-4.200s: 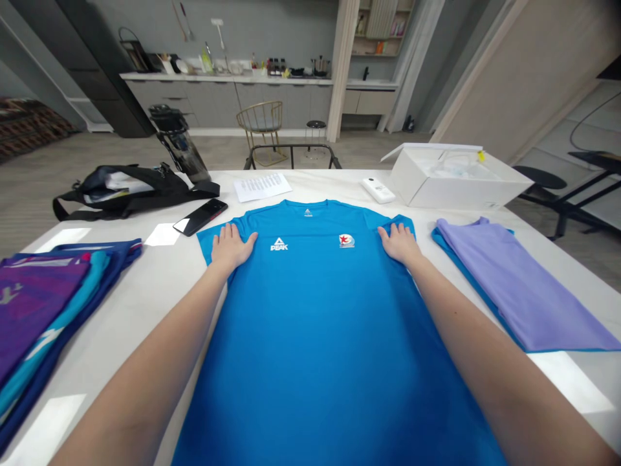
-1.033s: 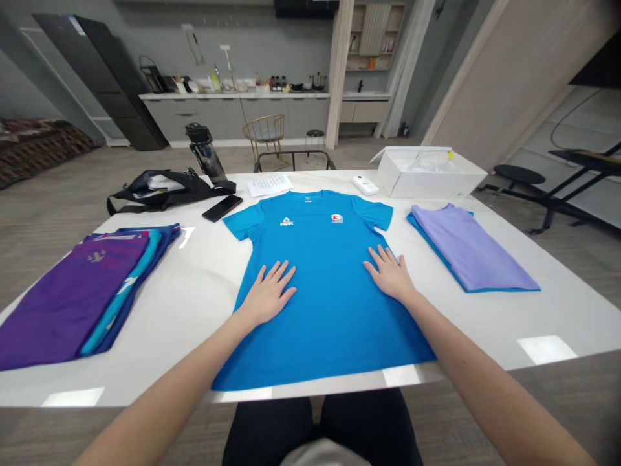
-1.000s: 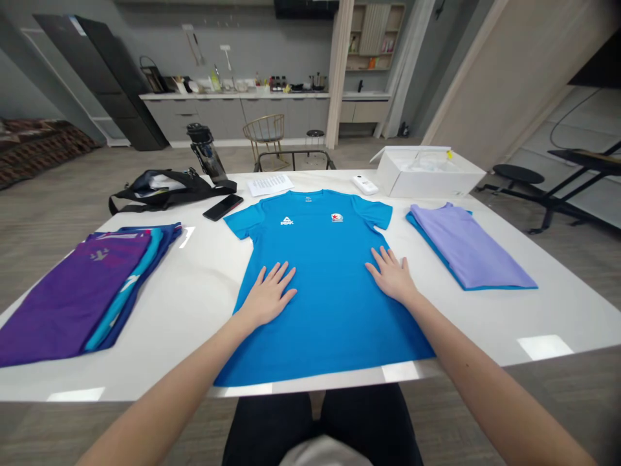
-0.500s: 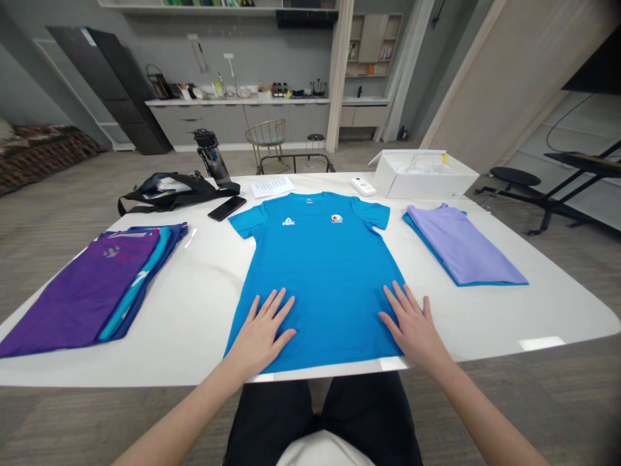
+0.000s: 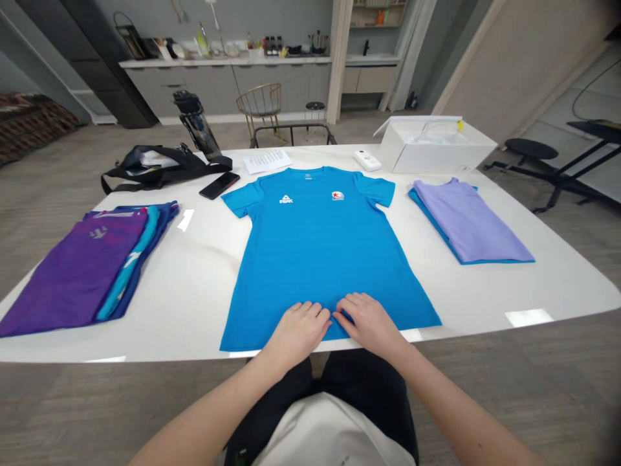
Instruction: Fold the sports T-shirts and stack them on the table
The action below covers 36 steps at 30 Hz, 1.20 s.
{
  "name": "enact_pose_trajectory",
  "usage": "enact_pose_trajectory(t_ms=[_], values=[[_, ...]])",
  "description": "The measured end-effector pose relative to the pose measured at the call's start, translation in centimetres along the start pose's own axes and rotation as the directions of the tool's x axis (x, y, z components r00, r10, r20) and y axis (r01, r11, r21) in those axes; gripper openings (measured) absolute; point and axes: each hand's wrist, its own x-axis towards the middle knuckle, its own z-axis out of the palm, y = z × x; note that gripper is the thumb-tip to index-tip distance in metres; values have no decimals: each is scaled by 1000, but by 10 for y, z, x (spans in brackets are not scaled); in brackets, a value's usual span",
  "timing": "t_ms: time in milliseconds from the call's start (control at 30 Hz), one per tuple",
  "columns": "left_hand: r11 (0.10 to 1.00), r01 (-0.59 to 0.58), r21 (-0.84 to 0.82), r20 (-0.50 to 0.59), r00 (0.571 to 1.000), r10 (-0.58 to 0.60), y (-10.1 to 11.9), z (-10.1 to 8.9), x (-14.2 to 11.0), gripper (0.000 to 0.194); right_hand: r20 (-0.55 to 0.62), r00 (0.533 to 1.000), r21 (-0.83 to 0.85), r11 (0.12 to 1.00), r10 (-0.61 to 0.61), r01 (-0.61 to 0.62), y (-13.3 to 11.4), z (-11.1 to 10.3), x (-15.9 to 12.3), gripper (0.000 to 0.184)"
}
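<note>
Nearest are the person's pale top (image 5: 330, 433) and dark trousers (image 5: 371, 385). Just beyond, the left hand (image 5: 301, 330) and right hand (image 5: 372, 322) lie side by side over the middle of the hem of a blue PEAK short-sleeved T-shirt (image 5: 320, 252), fingers bent inward, fingertips almost meeting; I cannot tell whether either grip is closed on cloth. The T-shirt lies flat, front up, on the white desk (image 5: 204, 278), collar away from the person. To its left is a folded stack topped by a purple jersey (image 5: 82, 265); to its right, a folded lavender garment (image 5: 478, 223) over a blue one (image 5: 437, 225). Farther back are a smartphone (image 5: 219, 185), a black bag (image 5: 165, 173), a printed sheet (image 5: 268, 161), a dark bottle (image 5: 196, 126) and a white open box (image 5: 441, 157).
</note>
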Motion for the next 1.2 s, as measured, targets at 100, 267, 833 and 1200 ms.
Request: enact_pose_trajectory(t_ms=[100, 267, 833, 1200], values=[[999, 29, -20, 5, 1000, -29, 11, -1, -8, 33, -18, 1000, -43, 999, 5, -6, -10, 1, -12, 22], [999, 32, 13, -10, 999, -32, 15, -10, -18, 30, 0, 1000, 17, 1000, 6, -6, -9, -6, -35, 22], [998, 35, 57, -96, 995, -29, 21, -3, -22, 24, -92, 988, -52, 991, 122, -127, 6, -8, -58, 24], [994, 86, 72, -171, 983, -73, 25, -5, -31, 21, -171, 970, -95, 977, 173, -191, 9, -3, -69, 29]])
